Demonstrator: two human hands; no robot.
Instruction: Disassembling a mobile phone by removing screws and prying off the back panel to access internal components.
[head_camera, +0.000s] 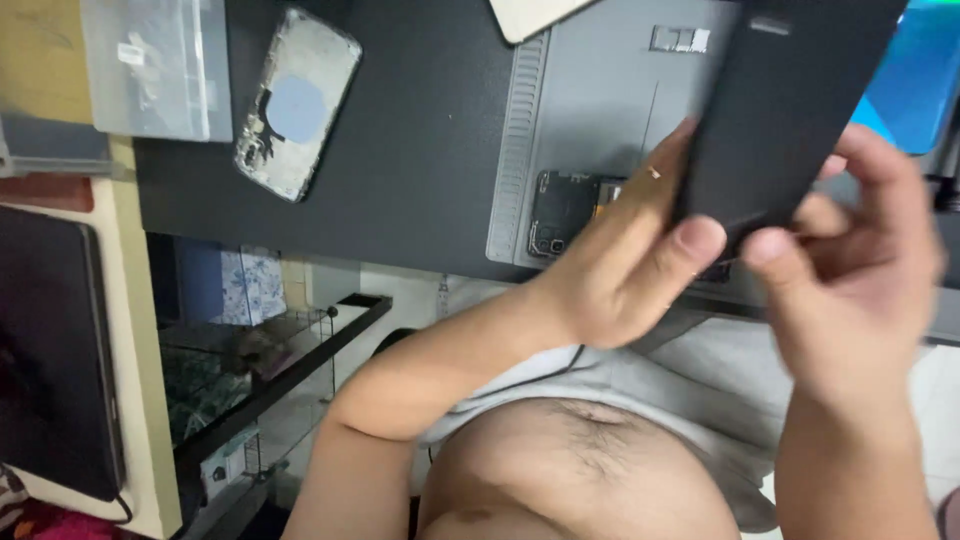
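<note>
A dark flat phone (790, 100) is lifted above the desk, and both hands grip its near end. My left hand (625, 270) has its thumb pressed on the lower edge of the phone. My right hand (860, 270) pinches the same edge from the right, blurred by motion. Below the phone, on a grey work mat (600, 110), lies a small dark circuit board (562, 212), partly hidden by my left hand.
A worn phone back cover (297, 103) with a round blue patch lies on the black desk (420, 150). A clear plastic box (155, 65) sits at the top left. A dark tablet-like slab (50, 350) rests at the left. A blue object (915, 75) is at the top right.
</note>
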